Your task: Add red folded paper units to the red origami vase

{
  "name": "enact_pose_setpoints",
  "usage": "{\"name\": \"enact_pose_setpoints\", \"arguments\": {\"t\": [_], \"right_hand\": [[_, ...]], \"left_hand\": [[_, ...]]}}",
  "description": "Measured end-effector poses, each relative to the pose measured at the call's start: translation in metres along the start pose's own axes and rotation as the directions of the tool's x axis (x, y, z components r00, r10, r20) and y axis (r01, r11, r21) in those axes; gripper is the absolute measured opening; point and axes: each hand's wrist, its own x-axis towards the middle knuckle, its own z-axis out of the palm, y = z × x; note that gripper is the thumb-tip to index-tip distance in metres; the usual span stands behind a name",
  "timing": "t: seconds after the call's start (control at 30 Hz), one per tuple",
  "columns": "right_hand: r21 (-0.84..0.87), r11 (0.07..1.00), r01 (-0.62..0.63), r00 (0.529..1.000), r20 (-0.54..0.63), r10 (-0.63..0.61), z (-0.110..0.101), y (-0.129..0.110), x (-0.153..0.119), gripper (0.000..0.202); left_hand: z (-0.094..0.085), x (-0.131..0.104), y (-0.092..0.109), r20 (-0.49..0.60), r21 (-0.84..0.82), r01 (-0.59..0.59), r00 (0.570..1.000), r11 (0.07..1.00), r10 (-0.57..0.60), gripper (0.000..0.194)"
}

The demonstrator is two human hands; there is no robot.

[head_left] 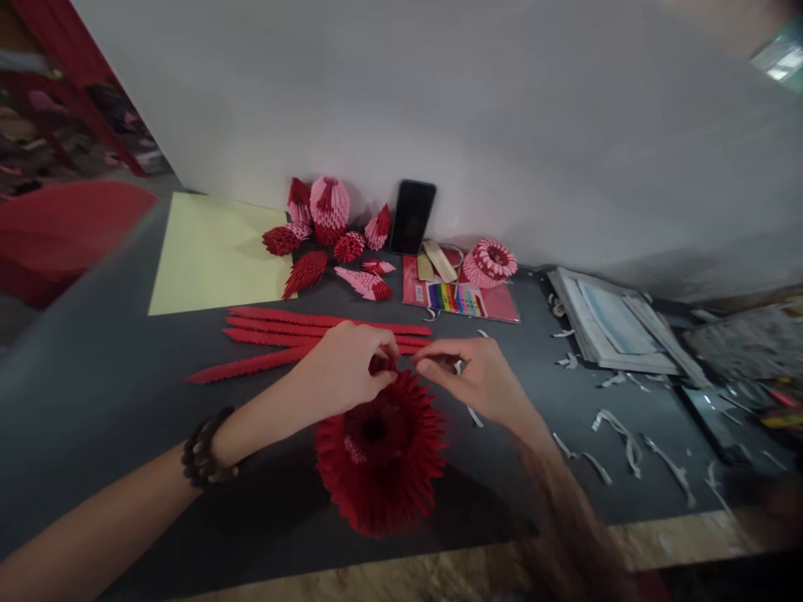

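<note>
Where the table [138, 401] is topped at six o'clock by the rosette [392, 493], it is best steadied lightly at twelve by the left hand [355, 361], seemingly pinching red paper [379, 363], with the right hand [482, 378], fingertips close, grasp unclear, brought in gently.

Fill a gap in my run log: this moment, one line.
left hand: at far rim of red paper piece; right hand: close by, contact unclear; red strips: lying beyond
</note>
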Motion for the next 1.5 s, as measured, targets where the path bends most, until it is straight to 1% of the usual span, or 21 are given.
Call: {"name": "enact_pose_setpoints", "arguments": {"t": [0.07, 0.13, 0.23, 0.3, 0.37, 0.47, 0.5, 0.57, 0.63, 0.7, 0.77, 0.83, 0.93, 1.0, 1.13, 1.2, 1.27, 1.37, 1.4, 1.43, 1.5], "right_hand": [[0.007, 1.000, 0.003, 0.999, 0.046, -0.003, -0.001, -0.001, -0.002, 0.023], [0.059, 0.998, -0.023, 0.999, 0.050, 0.020, 0.000, -0.005, -0.004, 0.023], [0.117, 0.992, -0.040, 0.997, 0.065, 0.033, 0.003, -0.011, -0.009, 0.022], [0.139, 0.990, -0.023, 0.998, 0.059, 0.015, 0.006, -0.013, -0.010, 0.020], [0.175, 0.985, -0.011, 0.999, 0.033, 0.005, 0.006, -0.010, -0.009, 0.020], [0.267, 0.963, -0.040, 0.999, -0.013, 0.045, 0.004, 0.001, -0.005, 0.026], [0.307, 0.950, -0.054, 0.998, -0.024, 0.065, 0.002, 0.005, -0.003, 0.029], [0.390, 0.917, -0.082, 0.994, -0.034, 0.104, -0.001, 0.013, 0.000, 0.034], [0.452, 0.887, -0.096, 0.990, -0.047, 0.131, -0.004, 0.018, 0.003, 0.037], [0.486, 0.869, -0.096, 0.987, -0.064, 0.145, -0.006, 0.021, 0.005, 0.039], [0.493, 0.865, -0.090, 0.987, -0.073, 0.144, -0.005, 0.022, 0.006, 0.040], [0.474, 0.876, -0.087, 0.989, -0.061, 0.131, -0.002, 0.023, 0.007, 0.040], [0.417, 0.906, -0.074, 0.995, -0.036, 0.098, 0.002, 0.026, 0.008, 0.039], [0.401, 0.914, -0.061, 0.996, -0.042, 0.084, 0.003, 0.028, 0.009, 0.039], [0.454, 0.889, -0.060, 0.993, -0.065, 0.100, 0.001, 0.029, 0.011, 0.038], [0.476, 0.878, -0.055, 0.992, -0.071, 0.101, 0.000, 0.028, 0.011, 0.038], [0.481, 0.876, -0.043, 0.992, -0.084, 0.094, -0.001, 0.025, 0.010, 0.037], [0.467, 0.884, -0.001, 0.983, -0.162, 0.087, -0.001, 0.016, 0.006, 0.037], [0.449, 0.893, 0.021, 0.975, -0.206, 0.081, -0.001, 0.011, 0.004, 0.036], [0.420, 0.906, 0.046, 0.966, -0.249, 0.067, -0.002, 0.006, 0.002, 0.036], [0.347, 0.933, 0.100, 0.954, -0.301, 0.010, -0.002, -0.009, -0.004, 0.033]], "left_hand": [[0.000, -0.003, 0.000, -0.017, 0.052, -0.011, 1.000, 0.999, 0.012, 0.012], [0.000, -0.006, 0.003, -0.029, 0.074, 0.006, 1.000, 0.997, -0.004, 0.012], [-0.004, -0.009, 0.010, -0.033, 0.040, 0.051, 0.998, 0.998, -0.049, 0.019], [-0.012, -0.012, 0.013, -0.012, 0.008, 0.038, 0.999, 0.999, -0.038, 0.028], [-0.027, -0.022, 0.009, -0.023, 0.027, 0.024, 0.999, 0.999, -0.024, 0.033], [-0.055, -0.054, -0.019, -0.193, 0.199, 0.105, 0.979, 0.974, -0.066, 0.030], [-0.063, -0.070, -0.034, -0.283, 0.273, 0.164, 0.955, 0.948, -0.084, 0.028], [-0.072, -0.104, -0.065, -0.367, 0.449, 0.262, 0.926, 0.854, -0.090, 0.024], [-0.070, -0.133, -0.092, -0.430, 0.562, 0.317, 0.901, 0.764, -0.057, 0.023], [-0.058, -0.147, -0.108, -0.429, 0.610, 0.283, 0.903, 0.741, 0.008, 0.022], [-0.041, -0.145, -0.111, -0.467, 0.620, 0.264, 0.881, 0.739, 0.078, 0.023], [-0.025, -0.130, -0.105, -0.487, 0.620, 0.251, 0.866, 0.743, 0.114, 0.026], [-0.008, -0.099, -0.097, -0.403, 0.614, 0.205, 0.912, 0.762, 0.080, 0.029], [0.001, -0.085, -0.098, -0.371, 0.609, 0.187, 0.926, 0.771, 0.067, 0.027], [0.014, -0.083, -0.108, -0.356, 0.617, 0.127, 0.925, 0.777, 0.132, 0.026], [0.015, -0.090, -0.109, -0.368, 0.609, 0.106, 0.916, 0.786, 0.161, 0.027], [0.008, -0.096, -0.104, -0.439, 0.578, 0.158, 0.887, 0.801, 0.142, 0.023], [-0.008, -0.100, -0.088, -0.536, 0.487, 0.308, 0.844, 0.817, 0.002, 0.025], [-0.013, -0.100, -0.081, -0.537, 0.464, 0.328, 0.843, 0.822, -0.033, 0.026], [-0.017, -0.099, -0.073, -0.510, 0.458, 0.316, 0.859, 0.831, -0.046, 0.027], [-0.020, -0.096, -0.054, -0.473, 0.514, 0.244, 0.880, 0.822, 0.034, 0.026]]}}
